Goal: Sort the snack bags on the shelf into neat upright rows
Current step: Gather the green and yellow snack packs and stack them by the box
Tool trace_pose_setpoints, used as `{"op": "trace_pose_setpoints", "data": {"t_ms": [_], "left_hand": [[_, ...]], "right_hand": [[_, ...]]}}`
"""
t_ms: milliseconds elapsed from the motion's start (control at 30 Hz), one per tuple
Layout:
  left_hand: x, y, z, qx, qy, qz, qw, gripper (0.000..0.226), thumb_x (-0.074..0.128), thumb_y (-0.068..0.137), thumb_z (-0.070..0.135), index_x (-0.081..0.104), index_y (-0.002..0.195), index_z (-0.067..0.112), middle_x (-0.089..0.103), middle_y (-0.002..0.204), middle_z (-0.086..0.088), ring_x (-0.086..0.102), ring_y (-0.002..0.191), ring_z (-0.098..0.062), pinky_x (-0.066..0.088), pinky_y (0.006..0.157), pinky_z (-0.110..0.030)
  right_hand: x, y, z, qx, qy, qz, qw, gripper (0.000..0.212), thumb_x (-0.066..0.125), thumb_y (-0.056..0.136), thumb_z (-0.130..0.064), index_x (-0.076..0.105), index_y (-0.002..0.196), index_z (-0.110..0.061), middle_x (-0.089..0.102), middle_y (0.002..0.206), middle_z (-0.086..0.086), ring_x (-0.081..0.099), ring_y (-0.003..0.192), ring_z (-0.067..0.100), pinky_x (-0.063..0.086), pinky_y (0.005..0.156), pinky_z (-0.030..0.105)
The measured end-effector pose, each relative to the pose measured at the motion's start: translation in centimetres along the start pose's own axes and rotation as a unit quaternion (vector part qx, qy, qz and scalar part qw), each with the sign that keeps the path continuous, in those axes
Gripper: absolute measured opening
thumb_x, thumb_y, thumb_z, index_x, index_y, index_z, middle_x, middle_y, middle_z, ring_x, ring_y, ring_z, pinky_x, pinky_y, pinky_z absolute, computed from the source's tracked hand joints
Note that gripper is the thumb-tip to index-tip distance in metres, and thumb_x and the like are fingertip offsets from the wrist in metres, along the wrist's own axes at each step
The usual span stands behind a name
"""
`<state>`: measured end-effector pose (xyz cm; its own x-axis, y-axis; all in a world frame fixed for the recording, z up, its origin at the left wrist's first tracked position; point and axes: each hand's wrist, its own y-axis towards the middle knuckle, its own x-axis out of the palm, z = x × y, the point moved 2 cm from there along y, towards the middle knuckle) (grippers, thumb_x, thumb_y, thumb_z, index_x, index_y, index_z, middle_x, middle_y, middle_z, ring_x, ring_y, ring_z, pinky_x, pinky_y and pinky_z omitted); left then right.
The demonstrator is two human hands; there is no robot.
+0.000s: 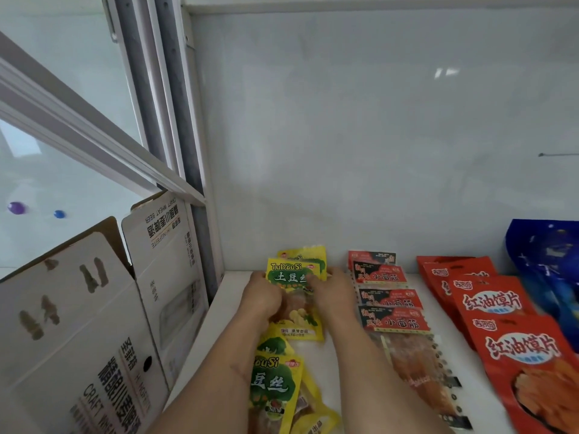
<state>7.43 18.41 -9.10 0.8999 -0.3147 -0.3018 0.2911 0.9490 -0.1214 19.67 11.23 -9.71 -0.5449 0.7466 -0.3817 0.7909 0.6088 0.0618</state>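
Observation:
Yellow-green snack bags (pixel 293 274) lie in a row at the left of the white shelf (pixel 338 349). My left hand (pixel 263 297) and my right hand (pixel 330 291) both grip the sides of one yellow bag near the back wall. More yellow bags (pixel 274 389) overlap under my left forearm, close to the front. To the right lies a row of red-and-black bags (pixel 393 321), then a row of larger red bags (pixel 501 311). All bags lie flat and overlapping, not upright.
A blue bag (pixel 545 264) leans at the far right. An open white cardboard box (pixel 94 324) with printed flaps stands left of the shelf. The white back wall (pixel 376 136) closes the shelf behind the rows.

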Motion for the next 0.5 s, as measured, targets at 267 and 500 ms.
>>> {"op": "trace_pose_setpoints", "data": {"t_ms": [267,500], "left_hand": [[1.0,0.5,0.1,0.019,0.053,0.008,0.998,0.033,0.064,0.08,0.005,0.055,0.108,0.02,0.063,0.087,0.003,0.065,0.085,-0.023,0.057,0.077,-0.036],[-0.4,0.2,1.3,0.069,0.142,0.02,0.987,0.055,0.062,0.089,0.015,0.045,0.14,0.002,0.052,0.139,-0.019,0.056,0.121,-0.035,0.043,0.085,-0.03]], "right_hand": [[0.4,-0.2,-0.1,0.01,-0.083,0.012,0.996,0.029,0.062,0.094,-0.025,0.057,0.121,-0.013,0.068,0.118,0.01,0.062,0.108,0.031,0.036,0.072,0.028],[0.5,-0.6,-0.9,-0.005,-0.098,0.004,0.995,0.04,0.06,0.094,-0.031,0.057,0.127,-0.009,0.061,0.128,0.015,0.056,0.117,0.035,0.048,0.096,0.04]]}}
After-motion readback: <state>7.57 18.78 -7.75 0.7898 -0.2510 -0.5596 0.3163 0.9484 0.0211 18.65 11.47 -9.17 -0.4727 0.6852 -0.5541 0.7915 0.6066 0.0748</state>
